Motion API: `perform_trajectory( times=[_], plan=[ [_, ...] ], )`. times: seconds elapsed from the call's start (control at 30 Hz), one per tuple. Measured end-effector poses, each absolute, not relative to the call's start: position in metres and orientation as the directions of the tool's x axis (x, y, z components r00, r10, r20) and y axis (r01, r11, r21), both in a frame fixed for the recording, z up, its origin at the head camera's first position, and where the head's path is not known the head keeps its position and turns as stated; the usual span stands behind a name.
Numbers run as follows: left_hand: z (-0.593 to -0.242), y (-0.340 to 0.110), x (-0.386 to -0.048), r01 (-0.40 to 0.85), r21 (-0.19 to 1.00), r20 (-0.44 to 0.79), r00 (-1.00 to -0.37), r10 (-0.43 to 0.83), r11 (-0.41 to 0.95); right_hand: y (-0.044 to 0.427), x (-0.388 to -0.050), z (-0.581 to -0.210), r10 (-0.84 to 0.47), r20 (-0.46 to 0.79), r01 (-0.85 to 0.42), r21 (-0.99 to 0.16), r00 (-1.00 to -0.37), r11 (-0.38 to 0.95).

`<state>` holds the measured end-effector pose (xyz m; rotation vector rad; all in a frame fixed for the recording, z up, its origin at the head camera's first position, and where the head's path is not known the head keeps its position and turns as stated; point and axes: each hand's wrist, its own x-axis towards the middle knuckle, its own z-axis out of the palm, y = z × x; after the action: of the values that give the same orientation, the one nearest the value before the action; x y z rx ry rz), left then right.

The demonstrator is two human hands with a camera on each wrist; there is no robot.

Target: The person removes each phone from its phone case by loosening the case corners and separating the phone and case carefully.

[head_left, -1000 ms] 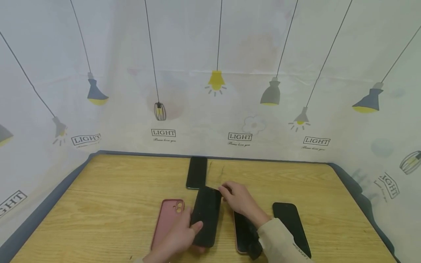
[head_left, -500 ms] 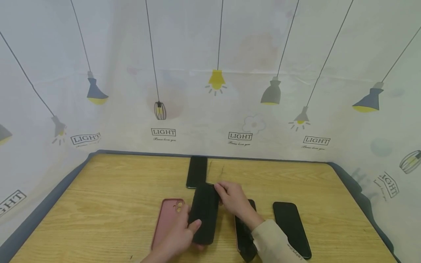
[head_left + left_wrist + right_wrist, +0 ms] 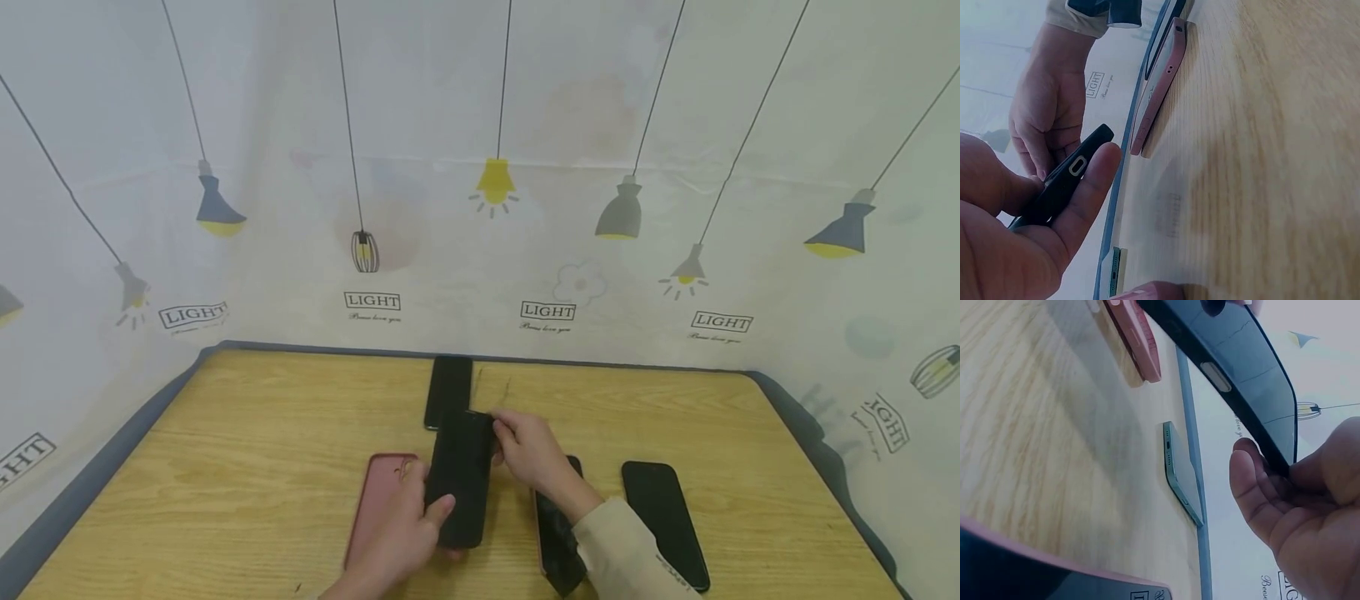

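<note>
Above the wooden table, both hands hold a phone in a black case (image 3: 460,475). My left hand (image 3: 401,521) grips its lower left side, thumb over the front and fingers beneath. At the upper right corner, my right hand (image 3: 531,450) pinches the case edge between thumb and fingers. The right wrist view shows the phone's glossy screen (image 3: 1244,356) and a side button opening in the case. Under the left forearm lies a pink phone case (image 3: 372,500), partly hidden. Beside the right forearm is a phone in a pink case (image 3: 555,533), partly covered by a dark wrist device.
A dark phone (image 3: 450,392) lies at the table's back edge; its green side (image 3: 1175,481) shows in the right wrist view. Another dark phone (image 3: 663,525) rests on the right of the table (image 3: 225,467). A lamp-printed cloth (image 3: 420,167) hangs behind and at both sides.
The black-cased phone has moved slightly up and left, and its tilt has changed. My right hand has shifted left with it, now pinching its upper right corner. The other phones have stayed put.
</note>
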<state>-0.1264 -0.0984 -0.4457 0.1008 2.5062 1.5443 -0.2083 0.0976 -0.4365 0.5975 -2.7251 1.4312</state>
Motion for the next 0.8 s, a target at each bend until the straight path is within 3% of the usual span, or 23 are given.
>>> perform_trajectory(
  times=[0.43, 0.67, 0.8],
  plan=[
    [-0.4427, -0.0924, -0.1234, 0.011, 0.854, -0.103, -0.976, 0.189, 0.521, 0.0988, -0.2110, -0.4351, -0.384, 0.166, -0.378, -0.720, -0.908, 0.582],
    [-0.4446, -0.0912, -0.1231, 0.036, 0.843, -0.083, -0.977, 0.196, 0.537, 0.1033, -0.2118, -0.4304, -0.430, 0.076, -0.337, -0.746, -0.900, 0.574],
    [-0.4451, -0.0912, -0.1235, 0.051, 0.839, -0.070, -0.977, 0.200, 0.542, 0.1035, -0.2109, -0.4287, -0.454, 0.105, -0.382, -0.722, -0.885, 0.577]
  ],
)
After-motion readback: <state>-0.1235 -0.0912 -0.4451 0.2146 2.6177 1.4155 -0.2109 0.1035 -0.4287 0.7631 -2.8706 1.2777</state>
